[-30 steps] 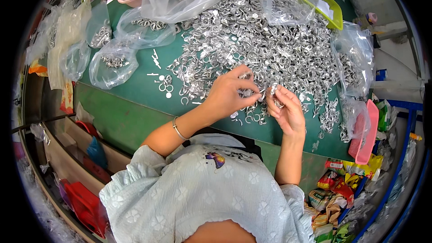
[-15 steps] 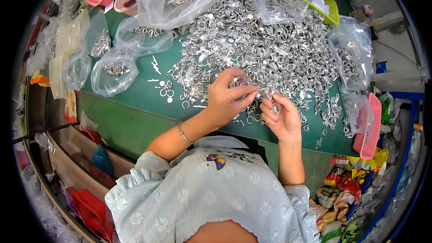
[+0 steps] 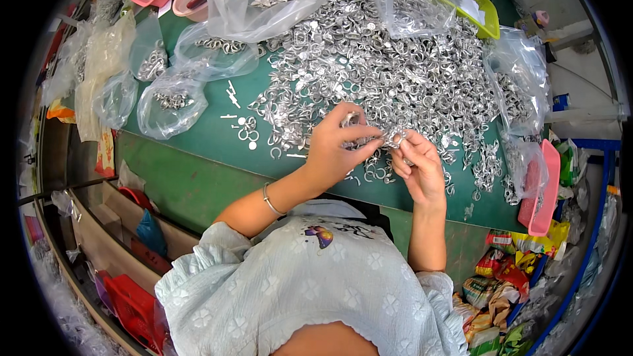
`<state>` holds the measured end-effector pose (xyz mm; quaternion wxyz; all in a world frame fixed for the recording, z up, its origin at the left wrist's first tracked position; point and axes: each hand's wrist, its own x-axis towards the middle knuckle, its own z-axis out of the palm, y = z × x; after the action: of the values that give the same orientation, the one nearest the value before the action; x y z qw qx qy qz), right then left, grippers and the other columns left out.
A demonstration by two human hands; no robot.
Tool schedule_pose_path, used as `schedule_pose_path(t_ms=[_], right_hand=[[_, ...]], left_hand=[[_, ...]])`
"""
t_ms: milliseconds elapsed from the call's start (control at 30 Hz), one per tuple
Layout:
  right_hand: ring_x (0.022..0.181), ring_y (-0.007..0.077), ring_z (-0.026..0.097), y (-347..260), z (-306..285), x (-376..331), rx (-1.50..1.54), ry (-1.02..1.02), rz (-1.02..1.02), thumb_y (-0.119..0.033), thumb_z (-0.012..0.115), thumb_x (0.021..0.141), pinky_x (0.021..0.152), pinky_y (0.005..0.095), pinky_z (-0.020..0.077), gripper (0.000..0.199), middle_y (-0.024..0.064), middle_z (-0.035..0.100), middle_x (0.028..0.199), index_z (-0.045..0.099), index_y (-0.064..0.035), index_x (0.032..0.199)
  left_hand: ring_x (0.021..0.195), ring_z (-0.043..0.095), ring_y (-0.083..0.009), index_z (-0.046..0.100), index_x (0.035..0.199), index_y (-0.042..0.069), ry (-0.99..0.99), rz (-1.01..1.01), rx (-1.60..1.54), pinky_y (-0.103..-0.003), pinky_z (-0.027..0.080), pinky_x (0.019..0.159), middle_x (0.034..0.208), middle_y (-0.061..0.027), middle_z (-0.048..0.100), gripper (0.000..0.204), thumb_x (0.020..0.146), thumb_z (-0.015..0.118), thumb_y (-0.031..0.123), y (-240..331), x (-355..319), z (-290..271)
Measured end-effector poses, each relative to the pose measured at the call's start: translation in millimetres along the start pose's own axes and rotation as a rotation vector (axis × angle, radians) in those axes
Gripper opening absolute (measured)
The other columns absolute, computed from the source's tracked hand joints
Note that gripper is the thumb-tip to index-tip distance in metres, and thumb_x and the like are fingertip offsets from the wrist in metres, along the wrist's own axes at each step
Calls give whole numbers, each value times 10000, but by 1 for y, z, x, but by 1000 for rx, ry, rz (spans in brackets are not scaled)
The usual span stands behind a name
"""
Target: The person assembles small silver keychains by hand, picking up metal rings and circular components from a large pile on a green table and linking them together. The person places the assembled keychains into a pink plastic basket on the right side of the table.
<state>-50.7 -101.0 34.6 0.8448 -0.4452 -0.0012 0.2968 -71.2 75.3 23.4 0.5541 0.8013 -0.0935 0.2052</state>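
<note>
Above the table's near edge my two hands meet, both closed in a pinch. Between their fingertips sit small silver metal rings [image 3: 394,138], a little cluster whose exact count is hard to make out. My left hand [image 3: 335,146], with a bangle on its wrist, has thumb and forefinger at the cluster's left side; more silver pieces show in the curl of its fingers. My right hand [image 3: 422,166] grips the cluster from the right, its other fingers folded in. Just beyond lies a wide heap of silver rings and metal pieces [image 3: 395,69].
Clear bags [image 3: 173,107] of metal pieces lie left on the green table [image 3: 198,151]. A pink tray [image 3: 544,188] stands at the right edge, a yellow-green basket [image 3: 484,14] far right. A few loose rings [image 3: 248,133] and sticks lie left of the heap. Open drawers [image 3: 119,224] are lower left.
My right hand has turned and its fingers have closed more around the rings. A ring that showed at its fingers is now mostly hidden. My left hand has barely moved.
</note>
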Motion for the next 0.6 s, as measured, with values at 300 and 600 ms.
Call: schedule_pose_path(t_ms=[300, 600], right_hand=[[521, 14, 337, -3, -2, -3, -175, 27, -52, -62, 556, 843, 453, 175, 244, 87, -25, 495, 725, 584, -1, 898], [629, 42, 381, 1, 17, -6, -694, 189, -450, 14, 619, 757, 533, 176, 306, 142, 3, 493, 827, 607, 14, 899]], left_hand=[[790, 540, -145, 662, 857, 57, -2, -112, -85, -243, 430, 669, 859, -50, 532, 272, 604, 760, 69, 17, -3, -8], [703, 541, -94, 636, 790, -29, -213, -675, -872, -245, 463, 570, 803, -47, 594, 150, 745, 692, 104, 0, 0, -2]])
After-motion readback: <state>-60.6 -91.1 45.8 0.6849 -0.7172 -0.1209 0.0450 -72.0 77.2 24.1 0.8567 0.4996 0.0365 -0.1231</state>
